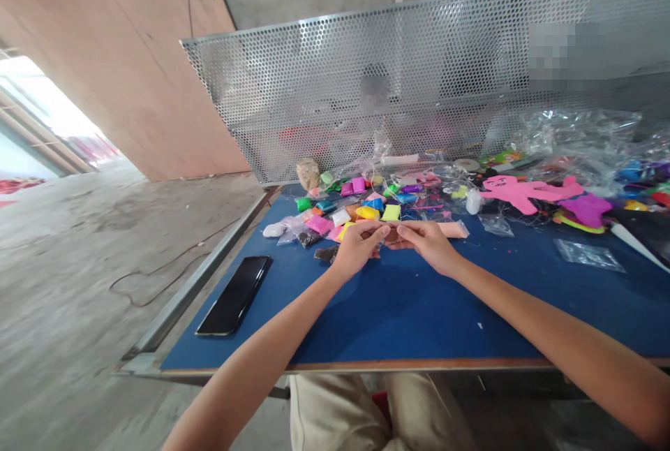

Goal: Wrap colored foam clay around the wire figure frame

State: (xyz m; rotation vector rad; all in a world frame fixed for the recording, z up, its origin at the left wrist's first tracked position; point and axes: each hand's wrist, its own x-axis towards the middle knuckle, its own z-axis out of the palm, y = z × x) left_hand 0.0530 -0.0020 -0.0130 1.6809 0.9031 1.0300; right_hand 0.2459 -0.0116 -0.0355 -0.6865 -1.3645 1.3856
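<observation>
My left hand (360, 247) and my right hand (428, 244) meet above the blue tabletop, thumbs and fingers pinched close together. Between the fingertips is a small brown piece (394, 233), mostly covered by the fingers; its exact kind cannot be made out. Just behind the hands lies a pile of small coloured packets, among them a yellow packet (367, 213), a pale yellow-green packet (391, 213) and a pink packet (319, 224). A dark brown packet (325, 254) rests beside my left hand. By my right hand is a peach-coloured strip (454, 229).
A black phone (234, 296) lies at the table's left side. Across the back stands a perforated metal panel (324, 81). Toward the right are a pink figure (523, 193), a white egg-shaped piece (473, 202) and clear plastic bags (589, 254). The blue table (398, 329) has a wooden front edge.
</observation>
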